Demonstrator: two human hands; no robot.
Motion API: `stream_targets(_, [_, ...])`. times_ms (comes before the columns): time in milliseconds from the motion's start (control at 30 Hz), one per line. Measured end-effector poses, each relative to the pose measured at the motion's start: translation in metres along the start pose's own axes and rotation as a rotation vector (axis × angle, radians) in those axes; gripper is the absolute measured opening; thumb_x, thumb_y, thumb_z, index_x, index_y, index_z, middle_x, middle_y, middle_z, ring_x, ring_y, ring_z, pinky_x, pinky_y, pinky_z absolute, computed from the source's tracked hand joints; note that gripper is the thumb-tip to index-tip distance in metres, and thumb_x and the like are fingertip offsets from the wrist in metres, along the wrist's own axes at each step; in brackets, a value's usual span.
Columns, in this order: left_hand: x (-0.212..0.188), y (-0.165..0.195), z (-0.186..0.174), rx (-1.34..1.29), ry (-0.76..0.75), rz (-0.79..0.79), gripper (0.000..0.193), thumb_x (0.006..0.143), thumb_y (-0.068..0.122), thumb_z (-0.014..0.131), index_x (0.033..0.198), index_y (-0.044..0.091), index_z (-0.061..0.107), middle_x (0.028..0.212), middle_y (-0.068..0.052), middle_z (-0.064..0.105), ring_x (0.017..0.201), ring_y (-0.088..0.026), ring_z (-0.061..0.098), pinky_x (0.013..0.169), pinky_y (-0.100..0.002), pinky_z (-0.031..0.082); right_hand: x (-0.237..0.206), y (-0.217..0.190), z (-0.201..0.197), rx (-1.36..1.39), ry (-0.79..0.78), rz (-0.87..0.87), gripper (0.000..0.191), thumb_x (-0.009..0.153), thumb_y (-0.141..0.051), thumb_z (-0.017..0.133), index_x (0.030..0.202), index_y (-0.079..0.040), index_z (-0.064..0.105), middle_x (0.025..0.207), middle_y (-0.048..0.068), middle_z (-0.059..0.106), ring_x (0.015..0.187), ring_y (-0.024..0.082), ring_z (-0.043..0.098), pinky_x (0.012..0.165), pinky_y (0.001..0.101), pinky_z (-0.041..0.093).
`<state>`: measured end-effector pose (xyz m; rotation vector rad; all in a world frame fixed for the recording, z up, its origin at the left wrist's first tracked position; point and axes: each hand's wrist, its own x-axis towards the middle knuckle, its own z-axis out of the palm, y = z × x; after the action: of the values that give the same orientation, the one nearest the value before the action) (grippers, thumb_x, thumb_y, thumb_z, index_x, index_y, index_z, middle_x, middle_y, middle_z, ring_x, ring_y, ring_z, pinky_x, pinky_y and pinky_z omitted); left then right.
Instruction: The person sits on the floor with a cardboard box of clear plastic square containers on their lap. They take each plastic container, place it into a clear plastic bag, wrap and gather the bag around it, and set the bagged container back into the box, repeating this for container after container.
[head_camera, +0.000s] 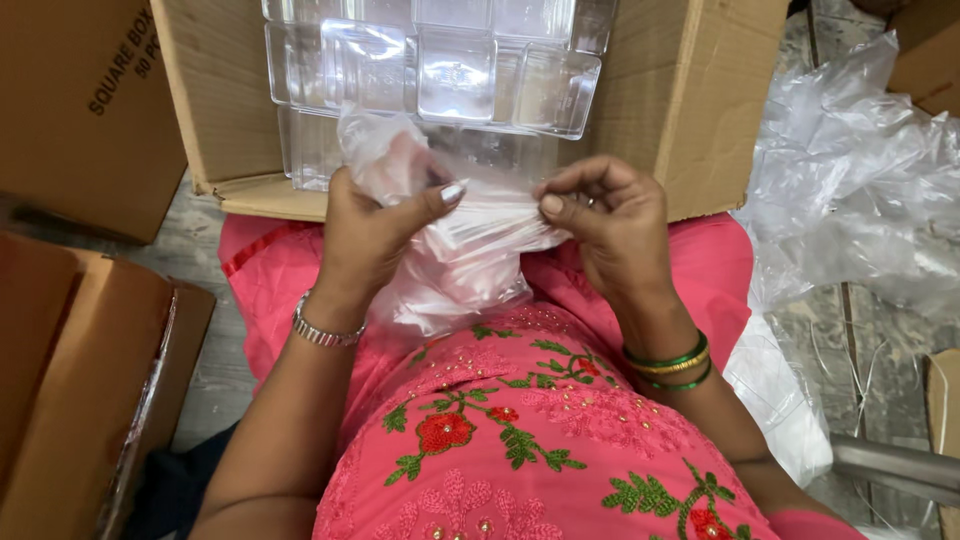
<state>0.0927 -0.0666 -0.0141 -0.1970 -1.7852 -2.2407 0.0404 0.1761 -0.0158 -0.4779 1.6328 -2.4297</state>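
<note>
Pinching a clear bag (460, 250) over my lap, both hands closed on its top edge, left hand (375, 225) and right hand (610, 215) are drawing it taut before the box (690, 90) of trays (440, 70), best kept even.

A grey floor (205, 255) is seen beneath everything. Brown cardboard boxes (85, 110) are set on it at the left, an open cardboard box (690, 100) of clear plastic trays (450, 70) at the middle, and crumpled clear plastic sheeting (850, 190) at the right.
</note>
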Motion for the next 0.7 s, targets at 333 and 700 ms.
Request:
stream_targets(333, [-0.005, -0.012, 0.006, -0.21, -0.18, -0.112, 0.021, 0.106, 0.026, 0.068, 0.107, 0.006, 0.069, 0.091, 0.0, 0.072, 0.083, -0.01, 0.066, 0.077, -0.028, 0.054, -0.002, 0.014, 0.011, -0.267, 0.003, 0.012, 0.011, 0.101, -0.009, 0.071, 0.102, 0.002, 0.072, 0.088, 0.002, 0.065, 0.074, 0.007, 0.052, 0.066, 0.0216, 0.044])
stream_targets(700, [0.017, -0.021, -0.027, -0.656, -0.055, -0.332, 0.024, 0.095, 0.022, 0.07, 0.113, 0.007, 0.064, 0.092, -0.002, 0.067, 0.086, -0.016, 0.067, 0.078, -0.034, 0.057, 0.011, -0.037, -0.019, 0.611, -0.236, 0.259, 0.02, 0.101, -0.016, 0.06, 0.085, -0.006, 0.053, 0.08, 0.007, 0.056, 0.079, 0.019, 0.057, 0.079, 0.0342, 0.049])
